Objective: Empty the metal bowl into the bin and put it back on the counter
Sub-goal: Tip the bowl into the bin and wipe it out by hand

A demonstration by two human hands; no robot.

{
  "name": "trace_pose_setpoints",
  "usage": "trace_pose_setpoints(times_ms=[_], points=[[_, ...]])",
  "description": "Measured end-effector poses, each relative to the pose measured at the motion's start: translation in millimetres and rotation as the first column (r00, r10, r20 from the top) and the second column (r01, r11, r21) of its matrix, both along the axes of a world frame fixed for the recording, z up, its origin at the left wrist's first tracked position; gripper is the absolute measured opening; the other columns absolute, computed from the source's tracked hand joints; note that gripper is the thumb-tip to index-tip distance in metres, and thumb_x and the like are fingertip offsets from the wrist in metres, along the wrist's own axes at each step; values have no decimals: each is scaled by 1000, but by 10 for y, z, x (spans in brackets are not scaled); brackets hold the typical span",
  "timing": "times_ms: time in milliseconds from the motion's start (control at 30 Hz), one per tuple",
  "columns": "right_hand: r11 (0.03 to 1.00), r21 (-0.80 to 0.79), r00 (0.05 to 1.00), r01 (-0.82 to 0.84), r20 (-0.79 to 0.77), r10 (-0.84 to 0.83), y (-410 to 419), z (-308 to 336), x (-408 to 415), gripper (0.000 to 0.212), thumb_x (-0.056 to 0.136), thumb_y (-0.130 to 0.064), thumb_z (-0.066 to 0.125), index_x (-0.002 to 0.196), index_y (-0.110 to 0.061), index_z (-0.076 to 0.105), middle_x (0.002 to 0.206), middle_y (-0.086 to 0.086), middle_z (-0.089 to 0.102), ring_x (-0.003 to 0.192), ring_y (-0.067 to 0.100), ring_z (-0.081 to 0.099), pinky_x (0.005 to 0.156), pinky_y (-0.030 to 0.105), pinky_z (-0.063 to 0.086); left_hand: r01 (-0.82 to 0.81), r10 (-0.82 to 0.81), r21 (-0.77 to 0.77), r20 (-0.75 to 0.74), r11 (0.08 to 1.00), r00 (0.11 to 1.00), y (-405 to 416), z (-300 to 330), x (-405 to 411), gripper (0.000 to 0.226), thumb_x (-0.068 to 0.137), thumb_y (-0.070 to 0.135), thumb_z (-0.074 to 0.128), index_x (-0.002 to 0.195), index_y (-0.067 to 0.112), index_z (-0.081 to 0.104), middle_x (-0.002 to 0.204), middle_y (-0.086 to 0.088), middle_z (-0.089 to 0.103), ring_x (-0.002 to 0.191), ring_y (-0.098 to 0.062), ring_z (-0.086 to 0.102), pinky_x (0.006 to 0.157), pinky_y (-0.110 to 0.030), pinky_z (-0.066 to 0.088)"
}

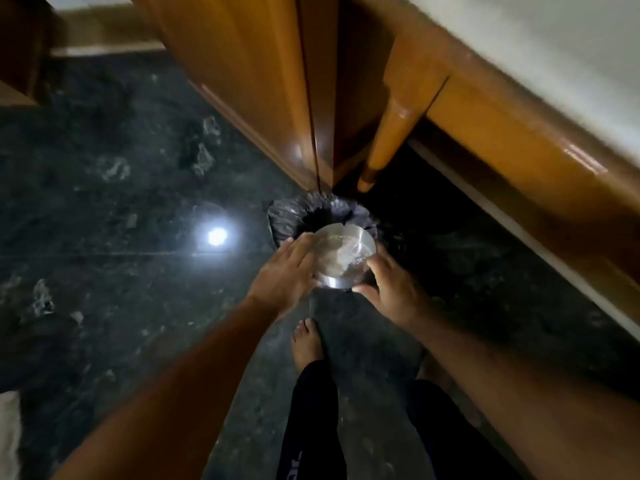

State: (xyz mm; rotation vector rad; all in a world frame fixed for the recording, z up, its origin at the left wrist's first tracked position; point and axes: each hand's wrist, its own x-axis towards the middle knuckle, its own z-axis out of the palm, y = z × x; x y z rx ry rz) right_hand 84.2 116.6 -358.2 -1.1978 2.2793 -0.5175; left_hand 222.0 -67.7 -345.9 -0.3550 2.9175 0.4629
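A shiny metal bowl (343, 256) hangs over the near rim of a small bin lined with a black bag (298, 213) on the dark floor. The bowl tilts slightly away from me, and pale wet residue shows inside it. My left hand (289, 271) grips the bowl's left side. My right hand (389, 285) grips its right side, thumb at the lower rim. The bin's inside is dark, and its contents are hidden.
A polished wooden cabinet (249, 81) stands just behind the bin. A wooden bed frame and leg (388, 143) run along the right. Dark marble floor (104, 220) with a bright lamp reflection spreads to the left. My bare foot (306, 342) stands just short of the bin.
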Motion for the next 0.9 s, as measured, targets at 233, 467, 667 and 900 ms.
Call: trace_pose_setpoints(times_ms=[233, 467, 667, 900], points=[[991, 29, 986, 134, 94, -136, -384, -786, -342, 49, 83, -23, 79, 117, 4, 56, 126, 26, 63, 100, 42, 68, 79, 48, 58, -394, 369, 482, 151, 782, 917, -176, -828, -390, 47, 89, 24, 67, 130, 19, 44, 124, -8, 59, 106, -23, 59, 87, -36, 48], [963, 139, 949, 230, 188, -254, -792, -1001, -643, 38, 95, -33, 62, 124, -9, 59, 112, 19, 70, 104, 36, 65, 77, 31, 43, -649, 648, 759, 518, -48, 558, -222, -1136, -796, 45, 81, 32, 80, 115, 10, 61, 103, -7, 69, 91, -19, 65, 78, -31, 53], [919, 139, 905, 369, 169, -390, -931, -959, -665, 43, 98, -38, 55, 130, -11, 59, 117, 17, 70, 105, 36, 65, 79, 32, 46, -668, 774, 716, 536, -205, 337, -146, -1208, -933, 42, 89, 60, 55, 98, 19, 61, 108, -13, 68, 98, -31, 65, 85, -45, 56], [909, 124, 887, 399, 197, -417, -921, -896, -500, 40, 97, -30, 60, 128, -6, 60, 116, 17, 71, 106, 32, 67, 83, 35, 53, -681, 819, 617, 572, -395, 43, -102, -1202, -986, 55, 84, 70, 46, 82, 16, 58, 98, -11, 65, 90, -30, 62, 89, -50, 54]])
